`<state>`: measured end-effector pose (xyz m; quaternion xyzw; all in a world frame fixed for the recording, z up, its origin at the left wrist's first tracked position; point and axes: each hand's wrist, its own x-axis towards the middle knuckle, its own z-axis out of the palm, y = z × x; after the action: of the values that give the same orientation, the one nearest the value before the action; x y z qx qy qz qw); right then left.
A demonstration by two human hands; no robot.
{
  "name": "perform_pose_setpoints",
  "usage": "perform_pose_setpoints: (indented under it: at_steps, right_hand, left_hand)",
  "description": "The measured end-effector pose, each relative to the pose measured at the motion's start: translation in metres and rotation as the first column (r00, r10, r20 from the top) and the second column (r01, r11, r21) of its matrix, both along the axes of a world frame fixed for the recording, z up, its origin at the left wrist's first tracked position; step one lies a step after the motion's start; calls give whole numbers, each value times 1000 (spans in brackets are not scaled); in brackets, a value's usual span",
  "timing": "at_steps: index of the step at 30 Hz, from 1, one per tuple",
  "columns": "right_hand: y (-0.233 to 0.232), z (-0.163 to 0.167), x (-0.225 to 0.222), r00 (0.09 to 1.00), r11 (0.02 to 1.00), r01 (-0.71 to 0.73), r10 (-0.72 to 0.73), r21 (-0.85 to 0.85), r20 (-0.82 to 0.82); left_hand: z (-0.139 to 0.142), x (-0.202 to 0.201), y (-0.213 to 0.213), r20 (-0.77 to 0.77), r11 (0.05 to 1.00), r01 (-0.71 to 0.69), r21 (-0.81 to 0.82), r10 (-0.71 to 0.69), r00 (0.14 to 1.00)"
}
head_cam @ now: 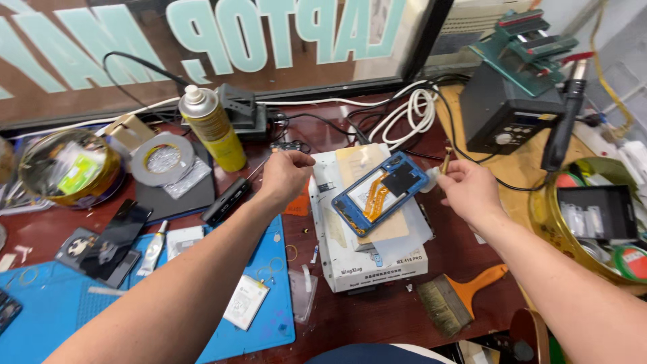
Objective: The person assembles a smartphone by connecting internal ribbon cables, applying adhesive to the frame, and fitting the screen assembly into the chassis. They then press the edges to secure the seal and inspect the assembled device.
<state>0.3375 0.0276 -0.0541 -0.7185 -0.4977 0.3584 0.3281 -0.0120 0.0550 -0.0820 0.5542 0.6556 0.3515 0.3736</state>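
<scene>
The opened blue phone frame (pixel 381 192), orange flex cable showing, lies tilted on top of the white box-shaped machine (pixel 367 259) in the middle of the bench. The right hand (pixel 468 189) hovers just beside its right end, fingers pinched on what looks like a small brass-tipped tool (pixel 445 160), mostly hidden by the fingers. The left hand (pixel 284 174) is curled to the frame's left, seemingly around a thin tool (pixel 256 170) too slight to identify; farther left stands a yellow spray can (pixel 212 128).

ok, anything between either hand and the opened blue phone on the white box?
Nothing visible. The left hand and right hand flank the blue phone frame atop the white box, with only bare box top between. The right hand holds a small tool by the phone's corner.
</scene>
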Motion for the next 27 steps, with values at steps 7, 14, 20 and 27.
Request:
perform_pose_setpoints:
  at_steps: [7, 14, 20, 27]
  right_hand:
    - [-10, 45, 9, 978, 962, 167, -133, 215, -164]
    - [-20, 77, -23, 978, 948, 104, -41, 302, -207]
    - [-22, 89, -38, 942, 964, 80, 11, 255, -336]
    - [-12, 107, -51, 823, 948, 68, 123, 312, -554]
  left_hand:
    - [-5, 23, 19, -234, 980, 195, 47, -178, 956]
    - [-19, 33, 21, -303, 968, 235, 90, -199, 932]
    - [-8, 28, 8, -274, 932, 262, 249, -191, 942]
    - [49, 22, -7, 683, 996, 47, -82, 21, 730]
